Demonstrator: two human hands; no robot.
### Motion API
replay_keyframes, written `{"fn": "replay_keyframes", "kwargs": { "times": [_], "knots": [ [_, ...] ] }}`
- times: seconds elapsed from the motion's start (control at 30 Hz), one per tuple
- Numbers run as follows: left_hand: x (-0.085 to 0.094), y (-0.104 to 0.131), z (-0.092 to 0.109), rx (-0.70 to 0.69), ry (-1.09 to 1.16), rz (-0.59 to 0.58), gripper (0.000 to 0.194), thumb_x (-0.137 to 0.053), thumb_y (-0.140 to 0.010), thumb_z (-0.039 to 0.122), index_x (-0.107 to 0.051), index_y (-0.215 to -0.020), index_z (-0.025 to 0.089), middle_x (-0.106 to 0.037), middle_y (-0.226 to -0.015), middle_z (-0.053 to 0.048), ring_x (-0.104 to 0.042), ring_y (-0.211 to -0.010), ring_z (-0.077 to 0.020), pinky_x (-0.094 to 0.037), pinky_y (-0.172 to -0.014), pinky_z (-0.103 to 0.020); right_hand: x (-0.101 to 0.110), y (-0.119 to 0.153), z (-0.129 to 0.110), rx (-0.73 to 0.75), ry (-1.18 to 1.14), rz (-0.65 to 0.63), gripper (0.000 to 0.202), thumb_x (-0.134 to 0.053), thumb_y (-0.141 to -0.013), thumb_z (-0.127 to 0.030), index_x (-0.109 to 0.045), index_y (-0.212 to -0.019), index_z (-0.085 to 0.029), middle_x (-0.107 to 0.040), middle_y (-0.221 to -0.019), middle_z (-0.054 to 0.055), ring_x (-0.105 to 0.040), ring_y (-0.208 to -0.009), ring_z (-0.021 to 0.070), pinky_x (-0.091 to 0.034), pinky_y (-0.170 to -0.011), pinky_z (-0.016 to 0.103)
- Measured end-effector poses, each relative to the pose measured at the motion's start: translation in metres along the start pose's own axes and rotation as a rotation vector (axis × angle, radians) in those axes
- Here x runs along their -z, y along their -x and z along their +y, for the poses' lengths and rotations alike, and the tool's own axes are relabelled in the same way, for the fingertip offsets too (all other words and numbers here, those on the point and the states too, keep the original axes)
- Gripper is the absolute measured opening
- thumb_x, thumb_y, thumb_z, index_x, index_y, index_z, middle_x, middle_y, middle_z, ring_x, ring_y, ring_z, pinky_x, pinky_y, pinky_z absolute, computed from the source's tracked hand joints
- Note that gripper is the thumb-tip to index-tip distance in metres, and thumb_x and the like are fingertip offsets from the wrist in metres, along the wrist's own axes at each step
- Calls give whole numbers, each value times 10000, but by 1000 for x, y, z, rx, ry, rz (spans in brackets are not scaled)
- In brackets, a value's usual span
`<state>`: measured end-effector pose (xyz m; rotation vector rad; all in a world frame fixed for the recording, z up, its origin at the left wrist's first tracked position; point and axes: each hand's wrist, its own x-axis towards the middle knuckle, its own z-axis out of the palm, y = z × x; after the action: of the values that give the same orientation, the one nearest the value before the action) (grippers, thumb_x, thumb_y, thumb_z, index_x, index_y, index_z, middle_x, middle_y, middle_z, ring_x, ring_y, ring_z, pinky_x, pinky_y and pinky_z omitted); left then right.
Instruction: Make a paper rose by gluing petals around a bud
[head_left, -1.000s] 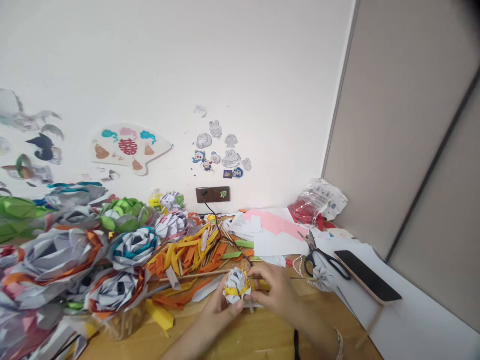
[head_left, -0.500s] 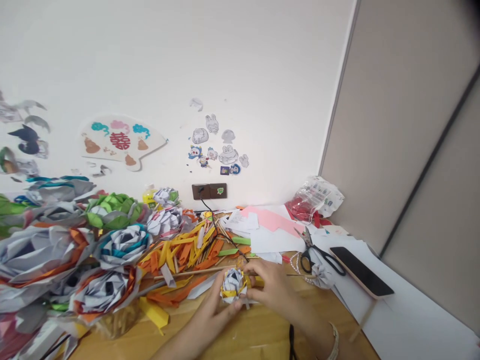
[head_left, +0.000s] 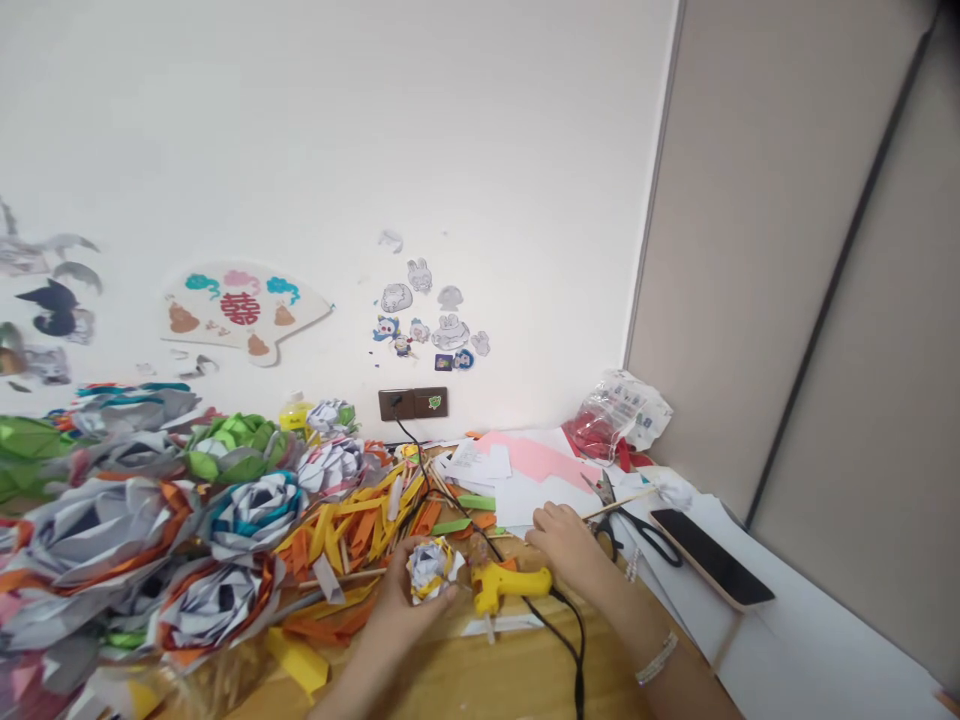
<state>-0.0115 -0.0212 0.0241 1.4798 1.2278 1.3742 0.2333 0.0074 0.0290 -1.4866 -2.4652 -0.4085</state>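
A small white and yellow paper flower point(head_left: 431, 572) is in my left hand point(head_left: 397, 612), thumb in front and fingers behind it. My right hand point(head_left: 568, 545) is apart from it, further right, with its fingers curled at the near end of a thin wooden stick point(head_left: 621, 504). Between my hands a yellow glue gun point(head_left: 514, 582) lies on the table, its black cord running off behind and below. A strip of white paper point(head_left: 501, 625) lies under the gun's tip.
Large paper flowers point(head_left: 259, 508) crowd the left side. Orange and yellow paper strips point(head_left: 360, 520) lie in the middle. Scissors point(head_left: 637, 525), a phone point(head_left: 711, 558) and white sheets point(head_left: 810, 625) are on the right. A plastic bag point(head_left: 626, 410) stands near the wall.
My right hand has left the flower and moved right, uncovering the glue gun. My left hand has shifted left with the flower. The stick with a white piece now points up to the right.
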Motion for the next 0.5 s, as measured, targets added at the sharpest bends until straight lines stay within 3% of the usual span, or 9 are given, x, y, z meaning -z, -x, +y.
{"fn": "replay_keyframes", "kwargs": {
  "times": [0.13, 0.2, 0.27, 0.4, 0.5],
  "knots": [
    [2, 1, 1, -55, -36, 38, 520, -706, -578, 356, -493, -1032, 217, -630, -984, -51, -601, -959, -263, -462, -879, -403, 4, 4, -11, -23, -162, 31, 350, -526, -752, -8, -633, -1004, -227, -600, -985, 44, -505, -953, 193, -377, -798, 287],
    [3, 0, -2, -61, -39, 50, 584, -706, -570, 393, -485, -1080, 213, -618, -1046, -76, -565, -1036, -296, -428, -924, -437, 9, 6, -24, 17, -347, -14, 447, -569, -697, -46, -591, -1097, -245, -597, -1036, 24, -517, -966, 180, -392, -818, 266],
    [4, -1, -7, -43, -38, 64, 653, -717, -557, 414, -461, -1122, 207, -622, -1038, -85, -558, -1044, -317, -416, -933, -466, 10, 6, -39, 41, -386, -101, 521, -614, -634, -89, -572, -1135, -223, -598, -1068, 43, -530, -982, 216, -408, -825, 294],
    [2, 0, -18, -44, 32, 67, 749, -727, -561, 462, -402, -1185, 205, -590, -1114, -102, -535, -1100, -309, -392, -972, -449, 0, 0, -58, -95, -218, -160, 417, -518, -665, -32, -614, -1055, -147, -610, -1044, 115, -552, -971, 273, -427, -787, 343],
    [-1, 3, -20, -47, 112, 65, 742, -690, -599, 527, -386, -1198, 212, -574, -1149, -101, -541, -1100, -286, -408, -964, -412, -7, -5, -59, -179, -181, -136, 358, -490, -673, -12, -632, -975, -138, -617, -1000, 121, -561, -935, 278, -429, -775, 354]
  ]
}}
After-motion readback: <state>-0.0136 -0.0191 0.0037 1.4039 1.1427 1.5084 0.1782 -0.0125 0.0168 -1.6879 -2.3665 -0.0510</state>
